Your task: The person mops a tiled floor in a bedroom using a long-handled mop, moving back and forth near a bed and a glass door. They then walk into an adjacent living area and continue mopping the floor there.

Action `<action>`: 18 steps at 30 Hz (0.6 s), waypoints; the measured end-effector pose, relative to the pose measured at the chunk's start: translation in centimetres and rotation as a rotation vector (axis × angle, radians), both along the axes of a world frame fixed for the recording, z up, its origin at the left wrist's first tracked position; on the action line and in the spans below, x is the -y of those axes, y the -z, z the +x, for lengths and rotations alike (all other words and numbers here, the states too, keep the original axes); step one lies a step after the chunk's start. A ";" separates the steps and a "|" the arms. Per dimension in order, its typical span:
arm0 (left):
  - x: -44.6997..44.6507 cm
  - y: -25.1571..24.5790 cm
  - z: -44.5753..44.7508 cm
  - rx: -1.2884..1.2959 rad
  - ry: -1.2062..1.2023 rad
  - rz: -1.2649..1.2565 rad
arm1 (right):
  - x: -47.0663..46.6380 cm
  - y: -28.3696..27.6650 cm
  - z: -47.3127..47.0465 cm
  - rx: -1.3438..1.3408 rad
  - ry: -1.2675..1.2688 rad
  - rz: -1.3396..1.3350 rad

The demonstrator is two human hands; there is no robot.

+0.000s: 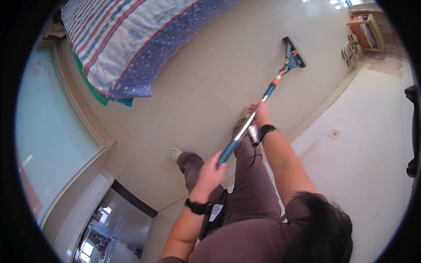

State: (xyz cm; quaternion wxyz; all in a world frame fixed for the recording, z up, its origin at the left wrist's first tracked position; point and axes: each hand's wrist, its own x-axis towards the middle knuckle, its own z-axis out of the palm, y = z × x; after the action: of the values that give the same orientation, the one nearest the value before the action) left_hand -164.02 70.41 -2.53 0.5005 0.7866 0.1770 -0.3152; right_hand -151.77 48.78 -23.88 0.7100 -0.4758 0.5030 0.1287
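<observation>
A mop with a metal shaft (pixel 246 126) runs slantwise in front of me. My left hand (pixel 210 172) is wrapped around the blue grip (pixel 227 154) at its near end. Farther along, my right hand (pixel 261 113) grasps the shaft. The blue and orange mop head (pixel 292 59), with a dark strip along its far side, rests on the pale tiled floor (pixel 197 98), ahead and to the right. Each wrist wears a black strap, and a small device hangs by each.
At the upper left is a bed with a striped cover (pixel 121 36). A glass-panelled door or cabinet (pixel 56 121) stands at the left. On the right, a white wall (pixel 358 131) bears a socket plate (pixel 334 133). Slippers (pixel 350 54) lie near a small rack (pixel 365 33).
</observation>
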 end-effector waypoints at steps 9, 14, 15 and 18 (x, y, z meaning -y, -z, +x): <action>-40.8 -12.4 -27.8 -0.379 -0.520 0.541 | -44.6 -9.5 -28.1 -0.241 -0.700 0.427; -49.7 -24.3 -36.7 -0.426 -0.704 0.952 | -60.2 -17.0 -37.7 -0.459 -1.002 1.054; -49.9 -26.5 -37.0 -0.527 -0.695 1.015 | -62.4 -17.7 -38.3 -0.529 -0.881 0.981; -51.7 -27.6 -35.2 -0.701 -0.565 1.187 | -66.8 -15.4 -36.7 -0.614 -0.288 0.863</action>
State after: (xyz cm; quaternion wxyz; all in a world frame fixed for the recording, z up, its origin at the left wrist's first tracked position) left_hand -199.22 122.11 25.06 -0.0321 0.7026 0.6622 -0.2585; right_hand -188.48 115.56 -8.43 0.6364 -0.1459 0.5184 0.5523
